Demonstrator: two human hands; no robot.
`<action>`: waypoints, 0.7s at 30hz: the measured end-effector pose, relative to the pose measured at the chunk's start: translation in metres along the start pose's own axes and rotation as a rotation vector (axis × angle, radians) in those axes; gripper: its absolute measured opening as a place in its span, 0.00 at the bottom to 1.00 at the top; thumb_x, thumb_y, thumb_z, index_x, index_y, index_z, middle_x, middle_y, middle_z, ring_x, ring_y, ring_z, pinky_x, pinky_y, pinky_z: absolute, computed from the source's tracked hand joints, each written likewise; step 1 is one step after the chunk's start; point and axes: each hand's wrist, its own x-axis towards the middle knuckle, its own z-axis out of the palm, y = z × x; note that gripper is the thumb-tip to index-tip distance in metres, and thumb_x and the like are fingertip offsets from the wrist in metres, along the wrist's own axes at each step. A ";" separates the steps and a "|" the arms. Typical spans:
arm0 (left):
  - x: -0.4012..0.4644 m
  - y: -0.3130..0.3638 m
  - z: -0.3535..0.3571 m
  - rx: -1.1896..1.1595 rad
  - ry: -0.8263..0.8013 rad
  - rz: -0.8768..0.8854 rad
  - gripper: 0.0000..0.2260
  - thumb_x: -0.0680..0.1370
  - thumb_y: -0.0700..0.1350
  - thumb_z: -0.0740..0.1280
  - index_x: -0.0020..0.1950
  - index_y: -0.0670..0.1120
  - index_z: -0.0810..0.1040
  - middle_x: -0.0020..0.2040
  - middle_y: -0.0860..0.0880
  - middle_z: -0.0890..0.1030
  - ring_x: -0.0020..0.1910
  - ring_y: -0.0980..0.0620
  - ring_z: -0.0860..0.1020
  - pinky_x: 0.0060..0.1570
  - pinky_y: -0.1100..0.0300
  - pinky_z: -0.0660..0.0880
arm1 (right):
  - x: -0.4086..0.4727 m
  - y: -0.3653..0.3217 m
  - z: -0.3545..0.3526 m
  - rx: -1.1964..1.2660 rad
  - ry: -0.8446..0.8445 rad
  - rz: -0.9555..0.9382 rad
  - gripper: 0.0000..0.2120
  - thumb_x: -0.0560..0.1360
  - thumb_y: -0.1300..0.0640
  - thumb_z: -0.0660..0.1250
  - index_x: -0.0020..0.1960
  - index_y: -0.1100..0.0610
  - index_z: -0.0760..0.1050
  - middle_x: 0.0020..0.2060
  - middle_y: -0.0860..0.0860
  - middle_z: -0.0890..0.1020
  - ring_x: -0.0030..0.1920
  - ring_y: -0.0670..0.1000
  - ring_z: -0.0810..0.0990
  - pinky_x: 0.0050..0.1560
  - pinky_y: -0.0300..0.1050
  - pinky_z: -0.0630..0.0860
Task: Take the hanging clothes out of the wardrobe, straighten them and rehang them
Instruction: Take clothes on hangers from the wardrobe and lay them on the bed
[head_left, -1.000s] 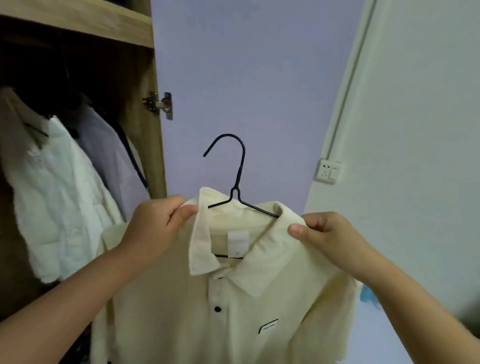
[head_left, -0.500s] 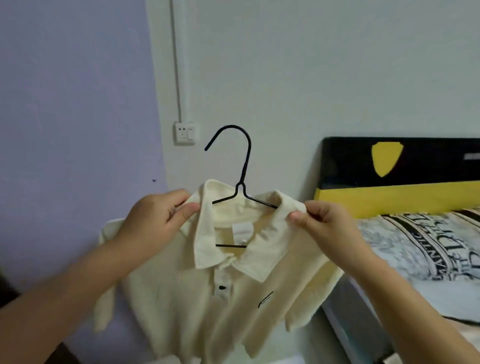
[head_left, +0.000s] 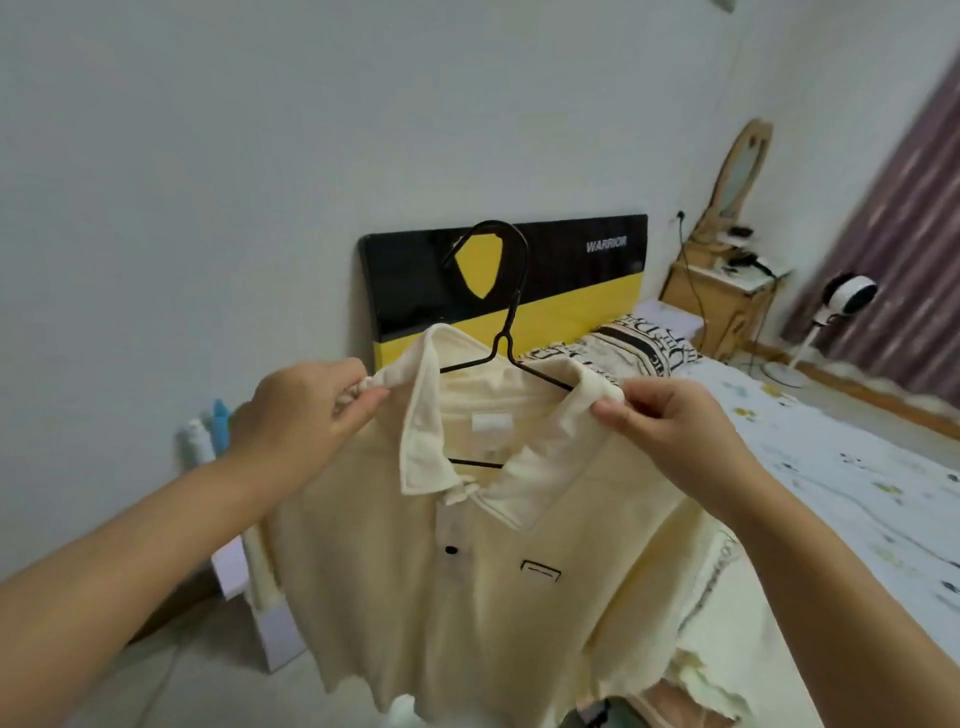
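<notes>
Both the left hand (head_left: 306, 410) and right hand (head_left: 670, 431) pinch the cream shirt (head_left: 467, 597) at its shoulders on the black hanger (head_left: 506, 332), seemingly ready to lay it on the bed (head_left: 857, 493) for straightening.

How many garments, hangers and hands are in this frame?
Cream polo shirt: 1
Black wire hanger: 1
Hands pinching the shirt's shoulders, left hand and right hand: 2
Total: 4
</notes>
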 end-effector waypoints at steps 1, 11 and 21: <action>0.009 0.014 0.016 0.003 0.013 0.020 0.16 0.71 0.62 0.53 0.29 0.54 0.59 0.25 0.56 0.63 0.28 0.47 0.67 0.28 0.54 0.69 | -0.003 0.012 -0.018 -0.042 0.015 0.010 0.20 0.74 0.54 0.68 0.31 0.65 0.67 0.26 0.51 0.62 0.27 0.45 0.59 0.28 0.37 0.55; 0.089 0.165 0.154 -0.209 0.025 0.262 0.16 0.73 0.60 0.56 0.30 0.55 0.58 0.26 0.56 0.62 0.28 0.47 0.67 0.26 0.55 0.68 | -0.066 0.120 -0.170 -0.277 0.258 0.299 0.10 0.75 0.52 0.67 0.36 0.54 0.77 0.32 0.57 0.77 0.33 0.49 0.71 0.35 0.44 0.65; 0.212 0.253 0.261 -0.473 0.019 0.476 0.16 0.73 0.53 0.63 0.30 0.47 0.65 0.26 0.52 0.64 0.27 0.49 0.64 0.26 0.62 0.56 | -0.043 0.190 -0.253 -0.376 0.628 0.449 0.12 0.75 0.56 0.67 0.33 0.55 0.73 0.28 0.52 0.72 0.30 0.50 0.68 0.34 0.46 0.63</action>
